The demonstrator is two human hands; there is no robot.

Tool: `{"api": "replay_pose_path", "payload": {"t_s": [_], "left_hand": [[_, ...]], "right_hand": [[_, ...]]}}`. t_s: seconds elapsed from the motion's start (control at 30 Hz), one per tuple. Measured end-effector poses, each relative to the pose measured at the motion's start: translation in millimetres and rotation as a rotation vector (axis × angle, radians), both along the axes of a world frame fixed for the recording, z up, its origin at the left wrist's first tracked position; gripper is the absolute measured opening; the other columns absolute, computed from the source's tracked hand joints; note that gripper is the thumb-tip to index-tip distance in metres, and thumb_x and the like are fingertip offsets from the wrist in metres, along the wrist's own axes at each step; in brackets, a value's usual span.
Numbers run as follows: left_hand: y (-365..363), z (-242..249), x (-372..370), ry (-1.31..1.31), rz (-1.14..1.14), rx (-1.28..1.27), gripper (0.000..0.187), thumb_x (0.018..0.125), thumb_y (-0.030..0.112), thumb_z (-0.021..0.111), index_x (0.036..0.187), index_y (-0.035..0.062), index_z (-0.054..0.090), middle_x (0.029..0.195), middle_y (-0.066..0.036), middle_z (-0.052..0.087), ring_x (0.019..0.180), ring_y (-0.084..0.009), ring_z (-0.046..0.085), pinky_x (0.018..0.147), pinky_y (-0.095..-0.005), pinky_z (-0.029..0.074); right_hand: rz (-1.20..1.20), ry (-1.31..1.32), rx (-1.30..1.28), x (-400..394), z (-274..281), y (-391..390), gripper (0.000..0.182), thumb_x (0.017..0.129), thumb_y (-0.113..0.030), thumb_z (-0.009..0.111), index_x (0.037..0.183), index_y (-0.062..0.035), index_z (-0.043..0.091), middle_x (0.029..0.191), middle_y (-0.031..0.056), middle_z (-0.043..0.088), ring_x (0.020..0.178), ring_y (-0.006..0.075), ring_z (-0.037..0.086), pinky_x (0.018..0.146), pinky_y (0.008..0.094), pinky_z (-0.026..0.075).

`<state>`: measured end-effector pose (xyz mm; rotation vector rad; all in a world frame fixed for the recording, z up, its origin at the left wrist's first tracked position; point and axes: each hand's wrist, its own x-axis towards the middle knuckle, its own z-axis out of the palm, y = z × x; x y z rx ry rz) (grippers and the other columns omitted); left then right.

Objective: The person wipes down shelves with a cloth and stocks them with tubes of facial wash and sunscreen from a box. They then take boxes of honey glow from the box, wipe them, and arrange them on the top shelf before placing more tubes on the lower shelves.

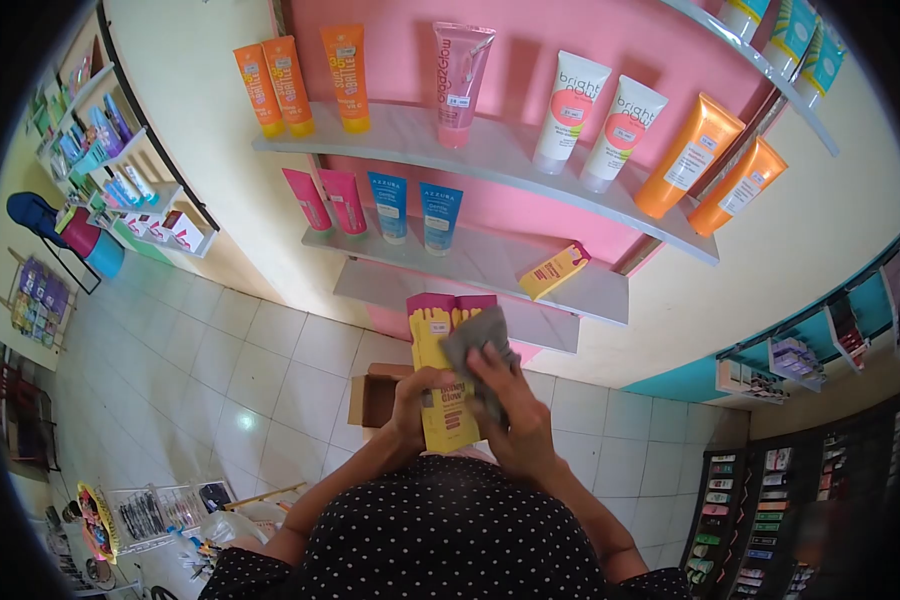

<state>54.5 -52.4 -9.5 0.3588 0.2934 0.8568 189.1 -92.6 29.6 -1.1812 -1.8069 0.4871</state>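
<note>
My left hand (pixel 412 408) is wrapped round a yellow box with a magenta top (pixel 450 425), held in front of my chest. In my right hand (pixel 518 408) is a grey cloth (pixel 478 340), pressed against the box's upper right side and partly covering it. A second magenta top shows beside the first, its lower part hidden by the cloth. Another yellow box (pixel 554 271) lies tilted on the middle shelf (pixel 490 265). Two blue tubes (pixel 439 218) and two pink tubes (pixel 344 202) stand on that same shelf.
Above, a long shelf (pixel 400 150) bears orange tubes (pixel 346 80), a pink tube (pixel 460 85) and white tubes (pixel 571 112). An open cardboard box (pixel 373 400) sits on the tiled floor (pixel 280 380) below. Black display racks (pixel 770 510) stand at lower right, a wire rack (pixel 155 510) at lower left.
</note>
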Motion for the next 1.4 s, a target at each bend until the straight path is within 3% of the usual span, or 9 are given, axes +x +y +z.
{"api": "replay_pose_path", "payload": {"t_s": [0.07, 0.4, 0.47, 0.57, 0.67, 0.87, 1.03, 1.17, 1.4], "left_hand": [[-7, 19, 8, 0.250, 0.065, 0.141, 0.046, 0.067, 0.019, 0.046, 0.108, -0.0001, 0.039, 0.093, -0.013, 0.050, 0.082, -0.0237, 0.054, 0.073, -0.0335, 0.045], [8, 4, -8, 0.083, 0.069, 0.135, 0.055, 0.062, 0.020, 0.043, 0.111, -0.0038, 0.035, 0.096, -0.018, 0.049, 0.081, -0.0254, 0.054, 0.071, -0.0337, 0.047], [12, 2, -9, 0.043, 0.070, 0.108, 0.059, 0.060, 0.022, 0.044, 0.111, -0.0055, 0.034, 0.097, -0.019, 0.048, 0.082, -0.0259, 0.054, 0.072, -0.0344, 0.047], [20, 12, -12, -0.053, 0.023, 0.179, 0.072, 0.056, 0.024, 0.048, 0.117, -0.0068, 0.025, 0.106, -0.025, 0.042, 0.090, -0.0336, 0.051, 0.077, -0.0432, 0.046], [19, 29, 0, -0.087, 0.021, 0.218, 0.075, 0.055, 0.024, 0.050, 0.118, -0.0072, 0.023, 0.111, -0.026, 0.038, 0.097, -0.0350, 0.047, 0.082, -0.0446, 0.042], [16, 45, 15, -0.083, -0.105, 0.123, 0.082, 0.052, 0.026, 0.051, 0.123, 0.0001, 0.021, 0.122, -0.024, 0.029, 0.113, -0.0351, 0.032, 0.091, -0.0460, 0.031], [19, 71, 21, 0.015, 0.102, 0.240, 0.066, 0.053, 0.024, 0.051, 0.114, 0.0075, 0.034, 0.114, -0.021, 0.038, 0.110, -0.0343, 0.035, 0.090, -0.0508, 0.030], [23, 79, 29, 0.035, 0.167, 0.325, 0.059, 0.060, 0.032, 0.053, 0.111, 0.0065, 0.035, 0.106, -0.018, 0.043, 0.101, -0.0320, 0.043, 0.086, -0.0508, 0.034], [28, 77, 44, -0.007, 0.217, 0.340, 0.059, 0.063, 0.031, 0.053, 0.113, 0.0053, 0.035, 0.104, -0.017, 0.045, 0.098, -0.0303, 0.045, 0.084, -0.0475, 0.036]], "right_hand": [[-0.044, -0.004, -0.023, 5, 9, 18, 0.038, 0.076, -0.008, 0.051, 0.113, -0.0031, 0.042, 0.113, 0.0174, 0.046, 0.108, 0.0307, 0.041, 0.093, 0.0471, 0.024], [0.047, 0.074, -0.031, 10, -2, 3, 0.026, 0.079, -0.010, 0.047, 0.103, 0.0012, 0.047, 0.104, 0.0145, 0.053, 0.106, 0.0264, 0.045, 0.096, 0.0431, 0.022], [0.052, 0.464, -0.087, 22, -10, 1, 0.017, 0.078, -0.010, 0.046, 0.087, 0.0035, 0.051, 0.087, 0.0129, 0.059, 0.088, 0.0197, 0.055, 0.094, 0.0391, 0.027], [-0.128, 0.969, -0.356, 40, -10, 3, 0.009, 0.072, -0.009, 0.049, 0.072, -0.0007, 0.053, 0.058, 0.0047, 0.051, 0.055, 0.0082, 0.050, 0.056, 0.0206, 0.042], [-0.052, 0.636, -0.488, 23, 3, 6, 0.016, 0.071, -0.011, 0.054, 0.081, 0.0011, 0.055, 0.064, 0.0017, 0.052, 0.055, 0.0048, 0.048, 0.050, 0.0165, 0.038], [0.151, 0.503, -0.642, 43, -5, 13, 0.034, 0.069, -0.006, 0.062, 0.101, 0.0000, 0.053, 0.093, 0.0046, 0.057, 0.086, 0.0111, 0.051, 0.078, 0.0264, 0.040], [0.191, 0.629, -0.310, 105, 80, 2, 0.032, 0.072, -0.009, 0.061, 0.102, -0.0012, 0.052, 0.087, 0.0041, 0.059, 0.081, 0.0098, 0.053, 0.075, 0.0256, 0.042], [-0.746, 0.383, 0.432, 155, 227, -19, 0.045, 0.062, -0.020, 0.068, 0.096, 0.0055, 0.052, 0.086, 0.0116, 0.057, 0.078, 0.0151, 0.054, 0.075, 0.0277, 0.042], [-0.563, -0.039, 0.706, 251, 472, 25, 0.035, 0.072, -0.033, 0.060, 0.083, 0.0001, 0.056, 0.056, -0.0049, 0.043, 0.043, 0.0000, 0.036, 0.037, 0.0153, 0.027]]}}
